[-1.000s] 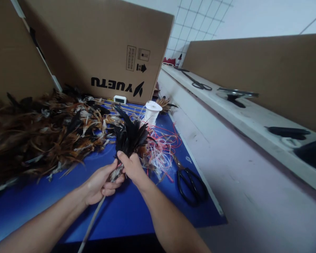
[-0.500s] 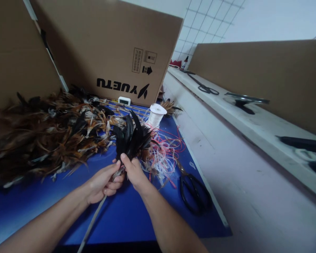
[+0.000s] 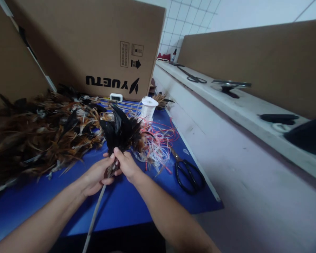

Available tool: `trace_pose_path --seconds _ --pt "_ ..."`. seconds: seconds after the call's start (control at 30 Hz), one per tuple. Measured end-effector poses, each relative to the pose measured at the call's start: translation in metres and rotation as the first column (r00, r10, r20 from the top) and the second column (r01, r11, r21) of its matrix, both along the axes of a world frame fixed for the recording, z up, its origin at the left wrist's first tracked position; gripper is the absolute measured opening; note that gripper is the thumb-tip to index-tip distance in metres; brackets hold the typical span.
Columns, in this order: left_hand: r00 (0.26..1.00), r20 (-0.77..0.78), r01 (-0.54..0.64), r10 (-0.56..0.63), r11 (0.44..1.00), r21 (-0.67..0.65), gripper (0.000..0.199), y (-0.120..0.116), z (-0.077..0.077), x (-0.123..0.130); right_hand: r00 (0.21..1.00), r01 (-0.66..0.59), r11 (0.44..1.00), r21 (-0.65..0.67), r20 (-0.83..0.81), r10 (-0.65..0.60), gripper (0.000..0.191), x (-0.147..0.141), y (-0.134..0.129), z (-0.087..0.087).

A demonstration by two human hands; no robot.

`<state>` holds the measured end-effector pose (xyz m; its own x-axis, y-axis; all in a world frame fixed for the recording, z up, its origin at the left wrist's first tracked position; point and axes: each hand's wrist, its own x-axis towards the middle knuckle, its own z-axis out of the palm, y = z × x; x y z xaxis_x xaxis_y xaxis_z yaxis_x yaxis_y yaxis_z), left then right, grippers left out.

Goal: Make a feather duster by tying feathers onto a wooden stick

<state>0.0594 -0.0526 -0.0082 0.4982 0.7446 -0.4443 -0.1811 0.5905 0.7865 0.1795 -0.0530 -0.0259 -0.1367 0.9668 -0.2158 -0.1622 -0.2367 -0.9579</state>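
A feather duster (image 3: 117,131), with dark feathers bunched at the top of a thin pale stick (image 3: 95,214), is held between both hands over the blue table covering. My left hand (image 3: 98,175) is closed around the lower feathers where they meet the stick. Against the same bunch, my right hand (image 3: 126,164) presses with its thumb on top, fingers partly hidden behind it. The stick slants down toward me. Just beyond the duster lie tangled pink and white strings (image 3: 158,144) and a white spool (image 3: 148,108).
Loose brown and black feathers (image 3: 42,137) are heaped on the left. Black-handled scissors (image 3: 188,172) lie right of my hands. A cardboard box (image 3: 94,45) stands behind with a small white digital display (image 3: 116,97) before it. A white ledge (image 3: 242,105) runs along the right.
The view has shifted, so the surroundings sit further left and higher. Both hands keep hold of the duster; the left fingers look slightly looser and the grip has turned a little.
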Motion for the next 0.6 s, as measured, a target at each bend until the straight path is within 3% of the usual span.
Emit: trace_pose_path --seconds 0.2,0.3,0.43,0.6 --pt "0.996 -0.077 -0.047 0.05 0.998 0.045 0.021 -0.001 0.003 -0.001 0.999 0.026 0.999 0.041 0.03 -0.027 0.062 -0.001 0.0 -0.003" --pt "0.999 -0.031 0.032 -0.032 0.999 0.016 0.027 0.0 0.003 -0.001 0.995 0.027 0.999 0.033 0.099 -0.03 0.061 -0.001 0.001 -0.006" --pt "0.992 0.085 0.097 -0.095 0.995 -0.013 0.03 0.003 -0.001 -0.002 0.979 0.062 0.983 0.173 0.179 -0.093 0.059 -0.002 0.005 -0.01" --pt "0.989 0.11 0.1 -0.099 0.995 0.004 0.029 0.007 -0.002 -0.007 0.904 -0.035 0.976 0.214 0.422 -0.06 0.057 0.018 0.001 0.004"
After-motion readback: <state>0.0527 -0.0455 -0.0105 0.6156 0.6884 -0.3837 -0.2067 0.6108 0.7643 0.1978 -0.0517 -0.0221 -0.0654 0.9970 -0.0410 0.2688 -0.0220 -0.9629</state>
